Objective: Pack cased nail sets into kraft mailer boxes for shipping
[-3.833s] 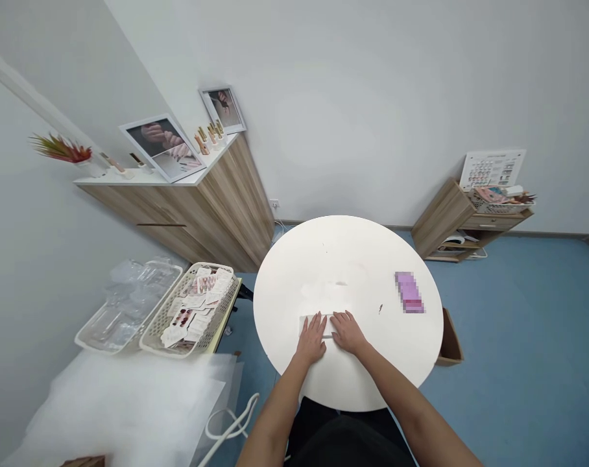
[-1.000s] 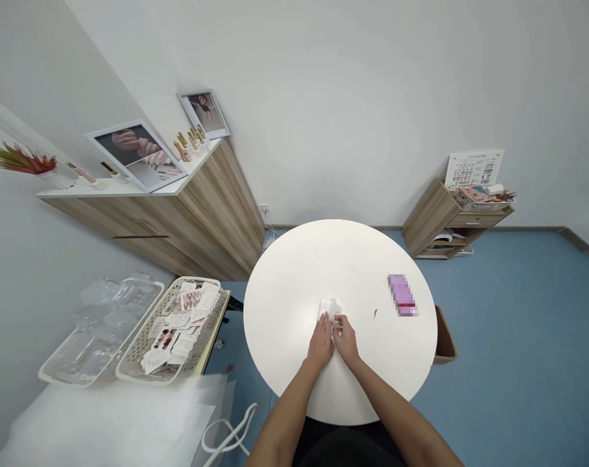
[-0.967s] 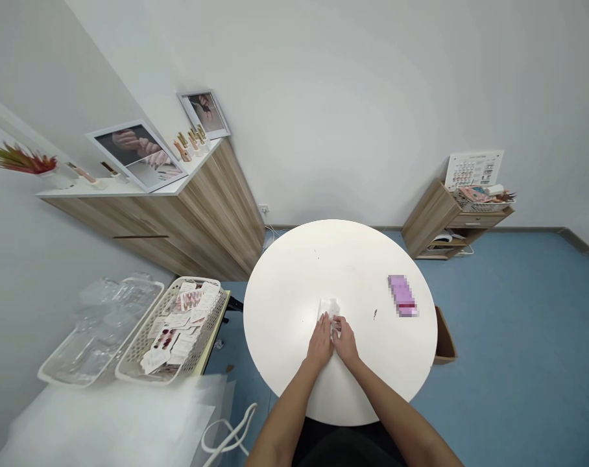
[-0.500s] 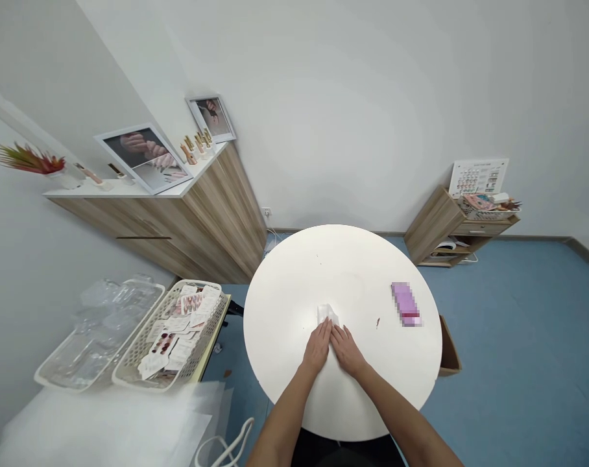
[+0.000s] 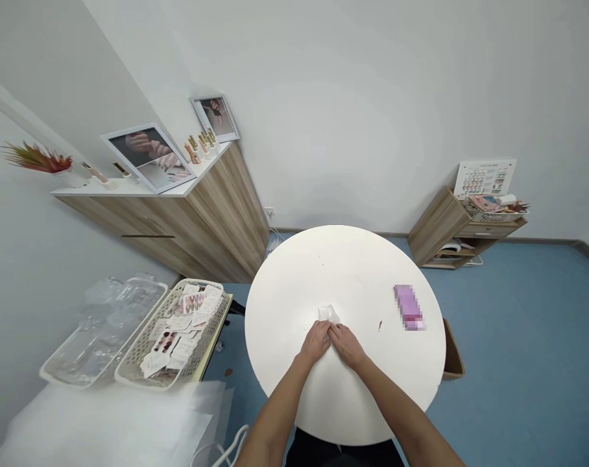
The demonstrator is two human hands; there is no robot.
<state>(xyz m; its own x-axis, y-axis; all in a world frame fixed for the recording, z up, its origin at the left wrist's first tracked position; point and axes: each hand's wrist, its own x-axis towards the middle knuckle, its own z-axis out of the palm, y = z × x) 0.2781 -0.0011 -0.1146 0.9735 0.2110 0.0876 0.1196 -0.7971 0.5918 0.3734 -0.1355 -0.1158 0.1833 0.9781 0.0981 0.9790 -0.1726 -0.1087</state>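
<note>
Pinching a crumpled white sheet (image 5: 328, 314) between the close-set fingers of the left hand (image 5: 316, 342) and right hand (image 5: 348, 346), with the sheet resting near 6 o'clock on a round white table (image 5: 294, 272). A pixel-blurred pink packet (image 5: 408, 307) lying at 3 o'clock; a beige plastic basket (image 5: 178, 337) of cards sitting beyond the table at 8 o'clock.

A round white table (image 5: 289, 292) carries three items. A crumpled white tissue-like piece (image 5: 327, 313) lies near the centre, slightly toward 11 o'clock. A pink rectangular packet (image 5: 408, 307), its print blurred, lies near the rim at 3 o'clock. A small brown fleck (image 5: 380, 325) lies between them.
</note>
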